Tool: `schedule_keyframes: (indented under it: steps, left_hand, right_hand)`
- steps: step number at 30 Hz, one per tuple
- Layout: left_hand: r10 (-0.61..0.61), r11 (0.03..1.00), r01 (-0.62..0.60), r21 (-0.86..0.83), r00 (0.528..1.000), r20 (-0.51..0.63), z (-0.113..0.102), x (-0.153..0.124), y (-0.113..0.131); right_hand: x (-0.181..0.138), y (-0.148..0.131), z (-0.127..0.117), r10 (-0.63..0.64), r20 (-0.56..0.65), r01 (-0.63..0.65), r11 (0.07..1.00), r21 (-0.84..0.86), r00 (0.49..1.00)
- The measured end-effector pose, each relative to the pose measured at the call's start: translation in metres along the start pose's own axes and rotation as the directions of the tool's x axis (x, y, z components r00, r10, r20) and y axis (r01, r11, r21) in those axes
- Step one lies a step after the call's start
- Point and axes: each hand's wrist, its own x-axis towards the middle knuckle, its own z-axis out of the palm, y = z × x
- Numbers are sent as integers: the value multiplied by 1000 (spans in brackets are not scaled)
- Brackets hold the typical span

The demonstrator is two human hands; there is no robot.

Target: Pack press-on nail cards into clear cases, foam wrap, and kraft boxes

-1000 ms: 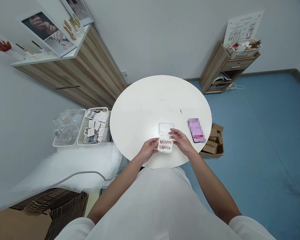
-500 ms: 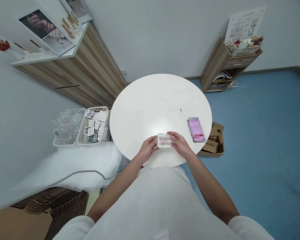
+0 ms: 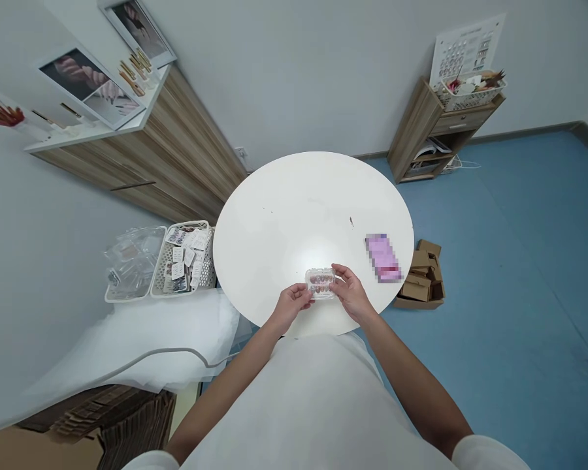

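Wood-grain cabinet (image 3: 191, 130), upper left. White oval table (image 3: 298, 209), center. Drawer unit (image 3: 411, 140), upper right. Left of table, two white baskets side by side: outer basket (image 3: 127, 299) full of clear plastic packaging (image 3: 132, 258), inner basket (image 3: 208, 264) full of printed cards (image 3: 190, 256). Cardboard box (image 3: 420, 304), right of table, holds smaller cartons (image 3: 415, 287). Perforated basket (image 3: 470, 100) on drawer unit, mixed small items inside. Left hand (image 3: 291, 305) and right hand (image 3: 351, 297), lower center, fingers partly curled, each gripping its own side of the clear case. Phone (image 3: 383, 258), pixelated, table's right side. Clear case (image 3: 320, 295), lower center over near part of table, lid down; latched or not, can't tell. Inside: press-on nails (image 3: 318, 279), two rows. A second ago lid stood up; now folded down. Right thumb now overlaps case front.
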Motion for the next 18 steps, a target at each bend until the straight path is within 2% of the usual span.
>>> schedule_keyframes:
  steps: [4,8,11,18]
  left_hand:
    - [34,999,-34,-7,999,-34,3,2,2]
    - [64,998,-64,6,997,-44,6,2,8]
    - [92,994,-89,60,994,-53,7,-1,9]
    - [104,987,-90,136,990,-94,5,-9,6]
  right_hand:
    - [-8,-4,-4,54,13,-53,997,-63,998]
    - [-13,-7,-10,114,-11,-114,971,-209,993]
    - [-13,-5,-12,82,-25,-86,954,-289,996]
    - [-14,-1,-11,38,-38,-48,952,-302,999]
